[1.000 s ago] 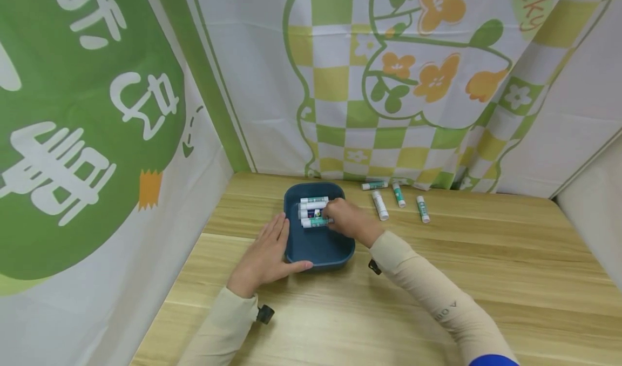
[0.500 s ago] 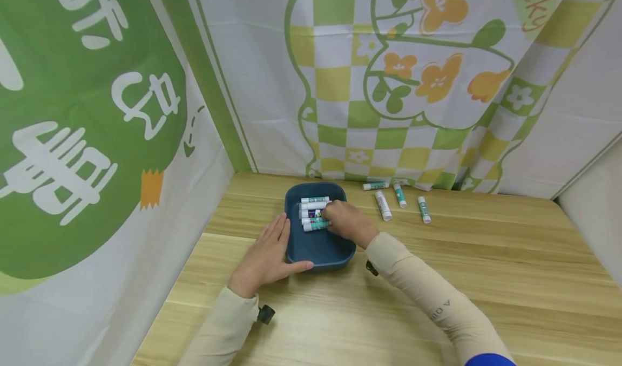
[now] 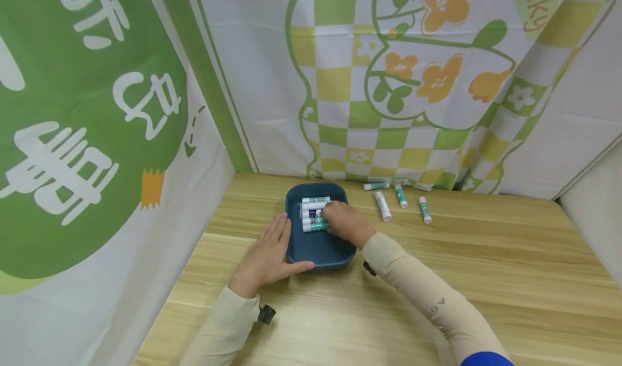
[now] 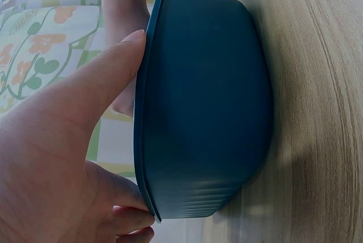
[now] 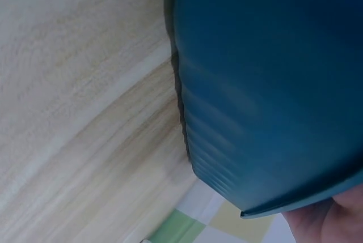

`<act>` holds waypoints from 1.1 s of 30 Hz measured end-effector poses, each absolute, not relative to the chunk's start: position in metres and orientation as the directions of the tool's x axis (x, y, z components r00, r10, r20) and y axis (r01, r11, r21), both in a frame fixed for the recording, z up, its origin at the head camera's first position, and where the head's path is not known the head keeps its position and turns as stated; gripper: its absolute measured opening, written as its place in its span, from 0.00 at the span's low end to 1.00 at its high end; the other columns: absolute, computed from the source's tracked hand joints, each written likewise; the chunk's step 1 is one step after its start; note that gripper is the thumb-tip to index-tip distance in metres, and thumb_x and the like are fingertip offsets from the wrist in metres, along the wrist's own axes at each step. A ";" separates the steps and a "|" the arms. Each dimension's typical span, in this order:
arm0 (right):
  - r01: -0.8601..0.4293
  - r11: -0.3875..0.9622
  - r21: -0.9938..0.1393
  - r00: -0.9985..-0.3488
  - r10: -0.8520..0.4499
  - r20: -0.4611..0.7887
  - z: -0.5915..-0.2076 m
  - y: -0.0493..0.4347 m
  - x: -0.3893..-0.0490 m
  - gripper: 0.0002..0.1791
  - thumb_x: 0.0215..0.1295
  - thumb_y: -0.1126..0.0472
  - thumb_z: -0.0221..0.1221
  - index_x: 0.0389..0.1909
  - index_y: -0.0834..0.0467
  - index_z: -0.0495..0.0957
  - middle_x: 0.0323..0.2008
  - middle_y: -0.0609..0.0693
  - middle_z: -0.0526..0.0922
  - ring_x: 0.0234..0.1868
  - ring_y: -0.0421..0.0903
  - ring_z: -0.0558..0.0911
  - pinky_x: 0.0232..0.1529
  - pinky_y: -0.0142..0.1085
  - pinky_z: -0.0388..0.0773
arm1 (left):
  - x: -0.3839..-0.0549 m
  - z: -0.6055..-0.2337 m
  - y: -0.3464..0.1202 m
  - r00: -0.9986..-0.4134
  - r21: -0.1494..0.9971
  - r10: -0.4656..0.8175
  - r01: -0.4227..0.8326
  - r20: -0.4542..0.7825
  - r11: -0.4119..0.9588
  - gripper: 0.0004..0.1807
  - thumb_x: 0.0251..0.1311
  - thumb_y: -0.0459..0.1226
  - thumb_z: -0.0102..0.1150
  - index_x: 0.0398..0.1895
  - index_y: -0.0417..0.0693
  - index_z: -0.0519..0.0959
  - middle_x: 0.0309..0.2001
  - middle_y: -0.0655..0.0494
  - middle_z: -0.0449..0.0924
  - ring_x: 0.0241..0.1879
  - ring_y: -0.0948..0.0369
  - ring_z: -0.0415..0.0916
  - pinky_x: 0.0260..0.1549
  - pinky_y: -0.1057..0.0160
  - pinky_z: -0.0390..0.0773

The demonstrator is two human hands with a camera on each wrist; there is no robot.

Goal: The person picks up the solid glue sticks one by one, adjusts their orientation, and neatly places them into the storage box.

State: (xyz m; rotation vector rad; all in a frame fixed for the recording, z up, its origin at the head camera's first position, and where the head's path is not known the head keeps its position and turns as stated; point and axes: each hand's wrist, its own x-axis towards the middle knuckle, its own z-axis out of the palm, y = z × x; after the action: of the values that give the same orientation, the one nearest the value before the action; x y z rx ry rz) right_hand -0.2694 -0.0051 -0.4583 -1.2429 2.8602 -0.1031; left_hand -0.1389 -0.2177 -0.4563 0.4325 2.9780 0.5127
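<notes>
A dark blue plastic bin (image 3: 320,253) stands on the wooden table. Inside it, several white glue sticks (image 3: 315,206) with teal or dark labels lie side by side in a row. My right hand (image 3: 346,223) reaches over the bin's right rim, its curled fingers holding the right end of the nearest glue stick (image 3: 313,228); its fingertips are hidden in the head view. My left hand (image 3: 262,261) rests against the bin's left side, with thumb and fingers spread and fairly straight. In the left wrist view, the left thumb (image 4: 122,56) touches the bin's rim.
Right of the bin, loose glue sticks lie on the table (image 3: 486,269): a wider white one (image 3: 383,205), and teal-labelled ones (image 3: 400,195) near the back edge. A patterned curtain (image 3: 398,139) hangs behind, and a green-and-white cloth (image 3: 97,139) on the left.
My right hand has shifted slightly toward me, bringing the nearest glue stick down beside the row inside the bin. The left hand has stayed in place.
</notes>
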 end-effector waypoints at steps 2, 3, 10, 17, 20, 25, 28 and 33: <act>-0.729 0.682 -0.065 -0.684 -0.730 0.015 -0.459 -0.005 -0.269 0.04 0.64 0.64 0.73 0.35 0.60 0.87 0.33 0.51 0.87 0.36 0.45 0.83 0.40 0.40 0.85 | -0.139 -0.456 -0.218 -0.956 0.337 0.291 0.263 -0.037 0.904 0.67 0.62 0.74 0.57 0.83 0.30 0.49 0.86 0.35 0.41 0.87 0.43 0.39 0.84 0.42 0.50; -0.727 0.684 -0.059 -0.686 -0.728 0.017 -0.459 -0.006 -0.269 0.05 0.64 0.64 0.74 0.35 0.59 0.87 0.33 0.51 0.86 0.36 0.45 0.83 0.40 0.40 0.85 | -0.140 -0.456 -0.218 -0.956 0.335 0.292 0.264 -0.035 0.904 0.67 0.62 0.74 0.57 0.83 0.30 0.49 0.86 0.35 0.41 0.87 0.43 0.39 0.84 0.42 0.50; -0.720 0.693 -0.036 -0.694 -0.720 0.029 -0.460 -0.008 -0.270 0.07 0.63 0.62 0.75 0.37 0.59 0.87 0.33 0.50 0.86 0.36 0.44 0.83 0.41 0.40 0.85 | -0.140 -0.455 -0.218 -0.955 0.335 0.295 0.270 -0.026 0.903 0.67 0.62 0.73 0.58 0.83 0.29 0.49 0.86 0.34 0.42 0.87 0.42 0.40 0.84 0.42 0.50; -0.720 0.692 -0.047 -0.693 -0.720 0.025 -0.460 -0.007 -0.270 0.07 0.62 0.63 0.75 0.36 0.58 0.87 0.32 0.50 0.85 0.35 0.44 0.81 0.40 0.40 0.84 | -0.140 -0.455 -0.218 -0.955 0.336 0.295 0.270 -0.026 0.903 0.67 0.62 0.73 0.58 0.83 0.30 0.49 0.86 0.34 0.42 0.87 0.42 0.39 0.85 0.42 0.49; -0.725 0.687 -0.050 -0.689 -0.725 0.030 -0.459 -0.007 -0.270 0.07 0.62 0.63 0.75 0.36 0.59 0.86 0.31 0.50 0.85 0.35 0.44 0.81 0.39 0.40 0.84 | -0.140 -0.456 -0.218 -0.955 0.334 0.296 0.271 -0.025 0.903 0.67 0.62 0.73 0.58 0.83 0.29 0.49 0.85 0.34 0.42 0.87 0.42 0.39 0.84 0.42 0.50; -0.742 0.667 -0.072 -0.671 -0.738 0.071 -0.452 -0.004 -0.270 0.07 0.61 0.65 0.75 0.35 0.60 0.86 0.31 0.51 0.86 0.35 0.47 0.84 0.38 0.42 0.85 | -0.140 -0.456 -0.218 -0.955 0.334 0.295 0.266 -0.038 0.904 0.67 0.62 0.73 0.58 0.83 0.30 0.48 0.86 0.35 0.41 0.87 0.42 0.39 0.85 0.42 0.49; -0.742 0.663 -0.098 -0.670 -0.735 0.103 -0.444 -0.001 -0.271 0.07 0.61 0.64 0.75 0.36 0.61 0.88 0.33 0.53 0.88 0.36 0.48 0.86 0.37 0.43 0.86 | -0.140 -0.457 -0.218 -0.955 0.336 0.292 0.262 -0.042 0.905 0.67 0.62 0.73 0.58 0.83 0.30 0.49 0.86 0.35 0.41 0.87 0.42 0.39 0.85 0.41 0.49; -0.736 0.661 -0.150 -0.676 -0.728 0.111 -0.429 0.007 -0.274 0.10 0.64 0.64 0.73 0.43 0.64 0.89 0.41 0.58 0.91 0.41 0.50 0.89 0.41 0.44 0.88 | -0.140 -0.457 -0.218 -0.956 0.335 0.290 0.261 -0.037 0.905 0.68 0.61 0.74 0.58 0.83 0.30 0.49 0.86 0.35 0.42 0.87 0.42 0.39 0.84 0.41 0.50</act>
State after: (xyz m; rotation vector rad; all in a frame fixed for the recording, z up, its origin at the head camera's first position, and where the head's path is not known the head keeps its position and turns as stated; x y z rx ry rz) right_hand -0.2738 0.0071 -0.4289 -1.2789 2.9001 -0.2915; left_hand -0.1402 -0.2183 -0.4568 0.4323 2.9822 0.5065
